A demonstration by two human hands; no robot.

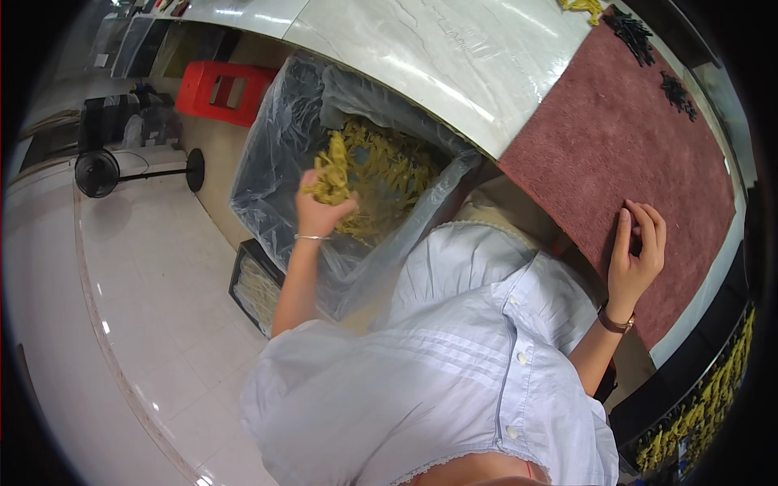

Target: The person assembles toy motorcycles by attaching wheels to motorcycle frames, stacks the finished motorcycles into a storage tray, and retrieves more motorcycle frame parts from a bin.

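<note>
My left hand (321, 211) is closed round a clump of small olive-yellow pieces (336, 166), thin and irregular in shape. It hangs over a large box lined with a clear plastic bag (263, 182). Inside the bag lies a heap of similar yellow pieces (397, 170); their exact kind is too small to make out. My right hand (639, 247) lies on the reddish-brown mat (600, 130) near its front edge, fingers loosely bent and partly apart, with nothing seen in them.
Beyond the box stands a red plastic stool (194, 91). A black fan (97, 172) is at the left, and a dark crate (243, 279) sits beside the box. Black pieces (630, 36) lie at the mat's far end. More yellow pieces (697, 421) fill a black rack at lower right.
</note>
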